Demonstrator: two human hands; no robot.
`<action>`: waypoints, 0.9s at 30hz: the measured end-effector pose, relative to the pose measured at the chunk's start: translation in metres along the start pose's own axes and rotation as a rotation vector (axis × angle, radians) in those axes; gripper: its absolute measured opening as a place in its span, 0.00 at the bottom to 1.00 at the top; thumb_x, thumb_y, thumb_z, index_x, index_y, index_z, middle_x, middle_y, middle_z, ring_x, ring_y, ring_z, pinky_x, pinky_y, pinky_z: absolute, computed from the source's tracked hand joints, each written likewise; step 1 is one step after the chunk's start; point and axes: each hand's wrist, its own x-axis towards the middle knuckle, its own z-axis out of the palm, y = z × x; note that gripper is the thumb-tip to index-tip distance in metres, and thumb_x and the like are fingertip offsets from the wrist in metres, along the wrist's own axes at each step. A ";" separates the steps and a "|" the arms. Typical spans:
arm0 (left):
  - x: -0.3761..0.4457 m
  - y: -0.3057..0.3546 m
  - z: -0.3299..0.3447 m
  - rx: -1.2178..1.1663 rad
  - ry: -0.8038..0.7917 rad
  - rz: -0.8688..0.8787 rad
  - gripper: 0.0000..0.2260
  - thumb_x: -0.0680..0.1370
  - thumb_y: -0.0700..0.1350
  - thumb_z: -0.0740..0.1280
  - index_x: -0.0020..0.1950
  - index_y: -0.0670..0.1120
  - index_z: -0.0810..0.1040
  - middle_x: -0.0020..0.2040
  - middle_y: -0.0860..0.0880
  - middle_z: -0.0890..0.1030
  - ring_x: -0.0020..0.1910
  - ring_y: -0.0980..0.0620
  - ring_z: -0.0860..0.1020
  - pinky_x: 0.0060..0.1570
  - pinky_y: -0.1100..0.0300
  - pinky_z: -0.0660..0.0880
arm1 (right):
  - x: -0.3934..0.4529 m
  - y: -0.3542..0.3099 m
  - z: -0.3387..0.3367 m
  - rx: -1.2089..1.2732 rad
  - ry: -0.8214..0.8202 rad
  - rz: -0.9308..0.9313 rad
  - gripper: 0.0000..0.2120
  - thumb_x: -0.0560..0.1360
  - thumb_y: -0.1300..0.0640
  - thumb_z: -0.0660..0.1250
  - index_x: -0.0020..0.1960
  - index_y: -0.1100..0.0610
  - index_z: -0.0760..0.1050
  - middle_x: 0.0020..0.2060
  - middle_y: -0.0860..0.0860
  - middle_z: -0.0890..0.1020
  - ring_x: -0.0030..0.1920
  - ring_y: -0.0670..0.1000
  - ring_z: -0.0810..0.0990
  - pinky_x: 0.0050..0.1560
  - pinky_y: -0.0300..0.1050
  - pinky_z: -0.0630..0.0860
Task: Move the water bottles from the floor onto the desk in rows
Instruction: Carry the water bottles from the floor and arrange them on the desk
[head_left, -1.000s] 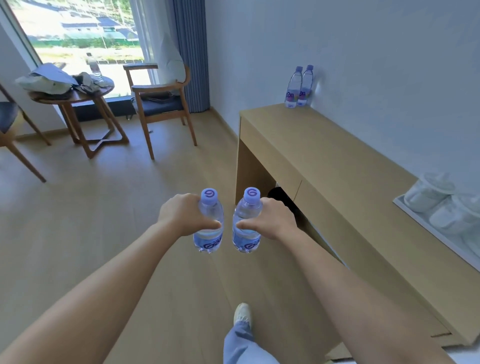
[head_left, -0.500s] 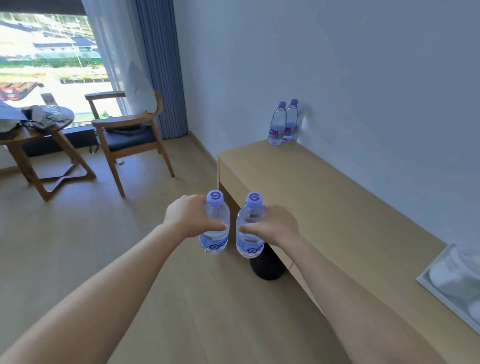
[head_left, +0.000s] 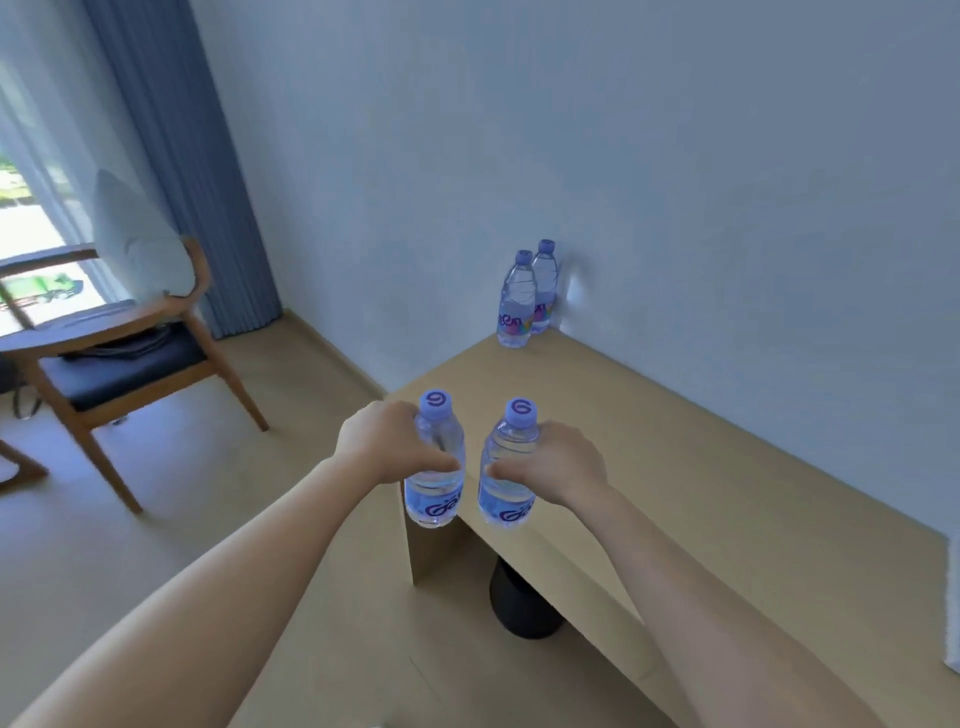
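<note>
Now we are closing on the desk (head_left: 701, 467): left hand (head_left: 384, 441) gripping one bottle (head_left: 435, 467), right hand (head_left: 558, 465) gripping another bottle (head_left: 506, 467), nearing the standing pair (head_left: 527, 296); placement judged next.

Tabletop (head_left: 675, 467) runs along the wall on the right, its near-left corner toward the viewer. Two bottles (head_left: 525, 299) stand upright at the far corner, touching, one just behind the other, the rear one near the wall. Left hand (head_left: 382, 444) holds a bottle (head_left: 435, 467) upright over the tabletop's left edge; right hand (head_left: 558, 467) holds another bottle (head_left: 506, 467) upright just to its right, above the tabletop. The held bottles are near each other, apart. A bin (head_left: 522, 603) sits on the floor under the tabletop. Chair (head_left: 119, 358) stands to the left, curtain (head_left: 187, 156) behind it. Tray (head_left: 955, 603) edge at far right on the tabletop.
</note>
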 end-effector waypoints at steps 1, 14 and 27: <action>0.021 -0.004 -0.004 0.002 -0.026 0.028 0.21 0.53 0.65 0.67 0.30 0.50 0.69 0.26 0.54 0.71 0.26 0.56 0.71 0.24 0.65 0.61 | 0.012 -0.006 0.000 0.007 0.015 0.036 0.16 0.58 0.41 0.69 0.39 0.51 0.76 0.34 0.46 0.79 0.34 0.48 0.78 0.30 0.40 0.67; 0.185 0.010 -0.002 0.025 -0.244 0.392 0.20 0.58 0.63 0.71 0.38 0.51 0.73 0.34 0.54 0.75 0.34 0.55 0.74 0.28 0.62 0.64 | 0.094 -0.010 -0.020 0.022 0.240 0.363 0.22 0.61 0.39 0.70 0.49 0.50 0.75 0.43 0.48 0.81 0.44 0.52 0.80 0.38 0.42 0.72; 0.233 0.050 0.036 -0.021 -0.365 0.525 0.19 0.56 0.63 0.70 0.40 0.54 0.74 0.36 0.55 0.77 0.34 0.59 0.74 0.29 0.63 0.67 | 0.113 0.037 -0.034 0.137 0.296 0.541 0.21 0.61 0.40 0.71 0.50 0.49 0.75 0.41 0.45 0.81 0.42 0.48 0.80 0.37 0.42 0.72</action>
